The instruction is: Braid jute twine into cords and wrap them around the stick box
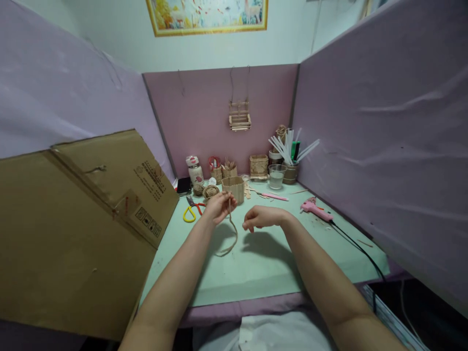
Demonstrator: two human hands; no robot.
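My left hand (220,207) pinches a length of jute twine (234,229) near its upper end, and the rest hangs down in a curve towards the table. Just behind that hand stands a box of craft sticks (234,186). My right hand (263,217) hovers to the right of the twine, apart from it, with bent fingers drawn together; whether anything is between the fingertips is hidden. Left of my left hand lie pliers (189,214) with one yellow and one red handle. Two balls of twine (211,191) rest behind them.
A pink glue gun (316,210) with a black cord lies at the right. Behind are a cup of liquid (276,176), white glue sticks (287,146), a pink pen-like tool (272,196) and a jar (194,170). A large cardboard sheet (84,234) leans at the left.
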